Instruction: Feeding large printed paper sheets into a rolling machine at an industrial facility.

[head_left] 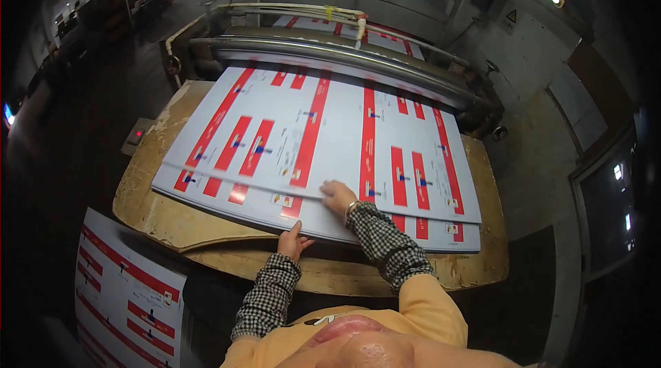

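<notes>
Large white printed sheets (pixel 344 137) with red bands lie in a stack on a worn wooden table, their far part running under a metal roller. The topmost sheet sits farther back, so a strip of the lower sheets (pixel 318 220) shows along the front. At that front edge is my left hand (pixel 295 242), thumb raised at the rim and fingers curled against the edge, partly hidden. My right hand (pixel 339 197) is closed at the near edge of the top sheet, its fingertips slightly blurred. Checked sleeves cover both forearms.
The long metal roller (pixel 330 58) spans the table's far side, with pipes above it and more printed sheets behind. The wooden table (pixel 227 251) has a curved front edge. More printed sheets (pixel 127 292) stand at the lower left. A small box with a red light (pixel 138 134) is left of the table.
</notes>
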The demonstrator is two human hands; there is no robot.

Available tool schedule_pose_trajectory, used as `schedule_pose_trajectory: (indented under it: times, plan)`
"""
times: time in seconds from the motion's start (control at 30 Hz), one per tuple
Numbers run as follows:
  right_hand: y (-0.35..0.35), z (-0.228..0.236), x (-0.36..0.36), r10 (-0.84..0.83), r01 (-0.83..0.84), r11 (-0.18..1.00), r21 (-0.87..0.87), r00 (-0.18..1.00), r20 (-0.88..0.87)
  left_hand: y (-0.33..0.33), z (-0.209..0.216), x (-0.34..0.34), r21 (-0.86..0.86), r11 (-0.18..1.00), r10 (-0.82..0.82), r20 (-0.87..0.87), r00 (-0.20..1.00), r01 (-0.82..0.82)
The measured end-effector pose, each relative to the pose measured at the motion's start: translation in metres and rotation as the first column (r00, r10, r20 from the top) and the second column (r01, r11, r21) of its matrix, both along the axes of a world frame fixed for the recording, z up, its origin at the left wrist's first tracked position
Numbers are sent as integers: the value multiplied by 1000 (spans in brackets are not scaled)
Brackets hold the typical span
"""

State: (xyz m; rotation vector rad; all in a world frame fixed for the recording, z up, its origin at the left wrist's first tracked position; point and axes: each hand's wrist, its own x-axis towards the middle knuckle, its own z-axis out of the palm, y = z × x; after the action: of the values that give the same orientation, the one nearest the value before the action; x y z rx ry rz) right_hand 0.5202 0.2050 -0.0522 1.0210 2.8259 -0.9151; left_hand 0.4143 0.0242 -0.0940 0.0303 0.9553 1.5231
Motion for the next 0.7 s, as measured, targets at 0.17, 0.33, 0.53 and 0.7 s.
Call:
schedule_pose_trajectory:
  times: [0.17, 0.33, 0.53, 0.7]
  plan:
    - [-50, 3, -1, 60, -74, 988, 134, 993, 105, -7, -1, -5, 11, 999, 41, 33, 999, -41]
    - [-73, 24, 24, 186, -232, 930, 285, 966, 181, -15, 1, -8, 187, 977, -105, 24, 994, 99]
    - [-38, 69, 22, 78, -92, 990, -110, 989, -126, -7, -20, -4, 69, 998, -13, 105, 994, 6]
    - [-61, 91, 27, 87, -102, 994, -46, 964, -252, -1, 13, 3, -86, 996, 28, 25, 999, -26]
